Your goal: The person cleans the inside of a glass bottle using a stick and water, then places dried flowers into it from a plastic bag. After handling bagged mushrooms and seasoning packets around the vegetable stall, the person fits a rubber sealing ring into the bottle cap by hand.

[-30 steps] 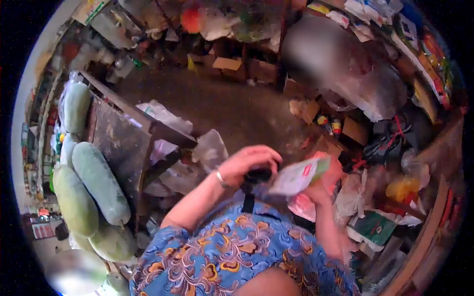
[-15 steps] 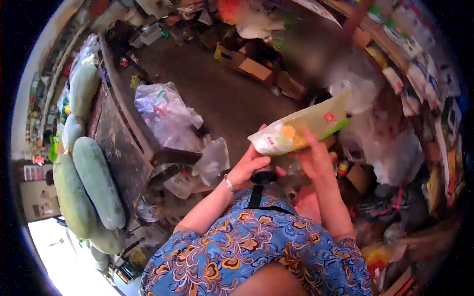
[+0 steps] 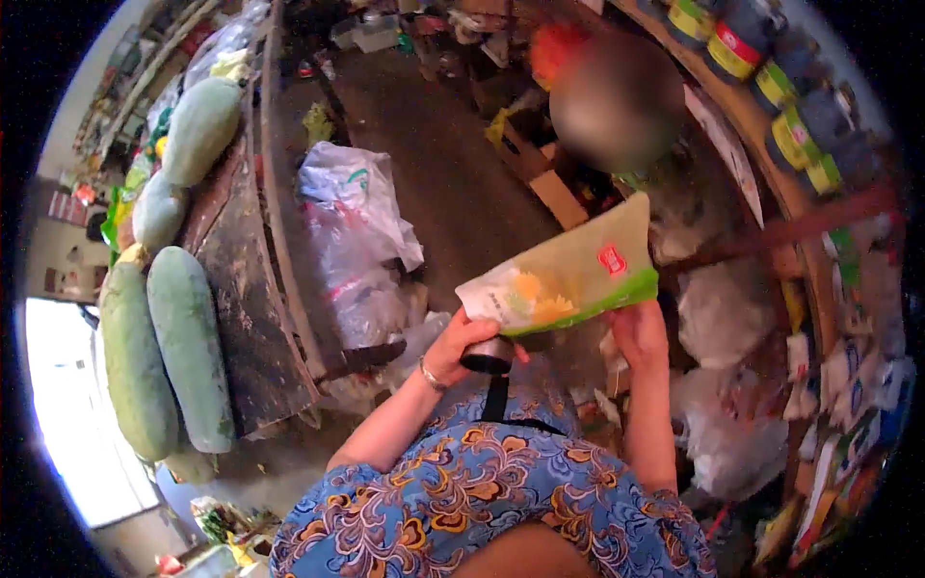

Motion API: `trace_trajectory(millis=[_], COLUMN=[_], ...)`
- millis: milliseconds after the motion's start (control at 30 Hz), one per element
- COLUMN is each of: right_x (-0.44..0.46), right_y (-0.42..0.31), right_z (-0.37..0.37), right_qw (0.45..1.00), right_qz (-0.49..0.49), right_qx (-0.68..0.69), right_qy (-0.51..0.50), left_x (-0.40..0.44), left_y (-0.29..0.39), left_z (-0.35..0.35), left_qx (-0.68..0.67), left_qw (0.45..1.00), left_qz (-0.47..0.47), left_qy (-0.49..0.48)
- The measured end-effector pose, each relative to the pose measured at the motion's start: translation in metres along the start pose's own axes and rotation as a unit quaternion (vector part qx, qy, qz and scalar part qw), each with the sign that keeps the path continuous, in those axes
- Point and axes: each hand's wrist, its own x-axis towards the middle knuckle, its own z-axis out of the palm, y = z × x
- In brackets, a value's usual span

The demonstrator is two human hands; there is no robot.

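Note:
A flat packaging pouch [image 3: 568, 279], pale with yellow flowers, a red logo and a green edge, is held up in front of my body. My left hand [image 3: 464, 349] grips its left end, thumb on the near side. At the lower right corner, my right hand [image 3: 641, 332] holds the pouch, its fingers partly hidden behind it. Just below the left thumb is a dark cylinder with a black round end [image 3: 487, 354]; whether the left hand also holds it is unclear. A black strap [image 3: 496, 400] runs below the cylinder.
Large winter melons [image 3: 190, 347] lie to the left beside a worn wooden table [image 3: 241, 318]. Plastic bags [image 3: 352, 241] hang or lie near its edge. An open cardboard box [image 3: 559, 197] and a person with a blurred head [image 3: 617, 101] are ahead. Shelves with dark jugs [image 3: 742, 43] line the right.
My right hand has moved from the pouch's middle to its lower right corner. The pouch sits slightly lower and more of its face shows. The whole view has turned, bringing the jugs into sight.

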Motion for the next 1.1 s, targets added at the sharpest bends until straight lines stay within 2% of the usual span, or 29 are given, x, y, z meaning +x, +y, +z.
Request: trace_trajectory(millis=[133,167,200,267,333,400,533,767,833,867,933,967,1033,1067,1100], right_x=[0.059,0.074,0.088,0.120,0.158,0.174,0.220,0.282,0.281,0.284,0.308,0.317,0.346,0.355,0.354], right_y=[-0.019,-0.020,-0.017,-0.004,-0.002,-0.001,-0.011,-0.029,-0.047,-0.053,-0.046,-0.041,-0.036,-0.037,-0.045], right_z=[0.000,0.006,0.008,-0.003,-0.009,0.007,0.003,0.021,0.045,0.054,0.060,0.054,0.056,0.058,0.068], right_qw=[0.995,0.996,0.996,0.999,0.997,0.991,0.990,0.981,0.982,0.979,0.982,0.982,0.971,0.972,0.977], right_qz=[-0.033,-0.016,-0.011,0.034,0.071,0.105,0.137,0.193,0.159,0.191,0.174,0.178,0.158,0.158,0.187], right_qx=[0.082,0.091,0.088,0.003,0.014,0.082,0.036,0.020,0.008,0.002,-0.030,-0.030,-0.008,-0.007,-0.010], right_qy=[-0.043,-0.003,-0.012,0.001,-0.019,-0.012,-0.008,-0.003,-0.104,-0.078,-0.061,-0.050,-0.182,-0.175,-0.105], left_x=[0.014,0.022,0.029,0.045,0.069,0.092,0.136,0.164,0.158,0.159,0.174,0.182,0.192,0.194,0.194], left_y=[0.018,0.021,0.023,0.027,0.036,0.048,0.064,0.084,0.102,0.110,0.120,0.120,0.116,0.117,0.125], left_z=[0.000,0.005,0.008,0.008,0.017,0.025,0.037,0.048,0.062,0.060,0.042,0.031,-0.001,-0.013,-0.018], left_qx=[0.088,0.128,0.166,0.170,0.213,0.259,0.328,0.344,0.437,0.360,0.256,0.239,0.214,0.187,0.138], left_qw=[0.993,0.986,0.976,0.974,0.956,0.942,0.918,0.893,0.840,0.882,0.915,0.912,0.914,0.913,0.930], left_qz=[-0.009,0.003,0.013,0.010,0.046,0.058,0.051,0.099,0.161,0.148,0.097,0.110,0.106,0.103,0.065], left_qy=[0.077,0.108,0.141,0.148,0.197,0.205,0.218,0.273,0.279,0.265,0.295,0.315,0.328,0.347,0.335])
